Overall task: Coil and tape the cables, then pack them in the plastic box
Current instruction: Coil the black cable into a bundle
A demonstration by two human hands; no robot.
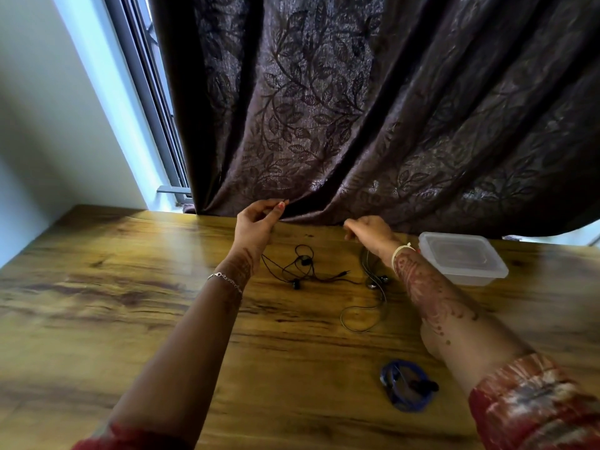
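Wooden table [130,287], hands at far edge

Desk [162,287]: wood grain, under a dark leaf-patterned curtain [324,108].
Black earphone cable [302,267]: loose tangle at the desk's middle; one strand rises to my left grip [259,222], pinched at the fingertips and lifted just in front of the curtain hem.
My right grip [370,232]: fingers curled, beside the left one, above a second cable [367,303] lying loose on the desk.
Plastic box [462,263]: clear, lid on, right of the second cable, near the curtain.
Blue cable coil [407,389]: nearer me than the box, beside my right forearm.
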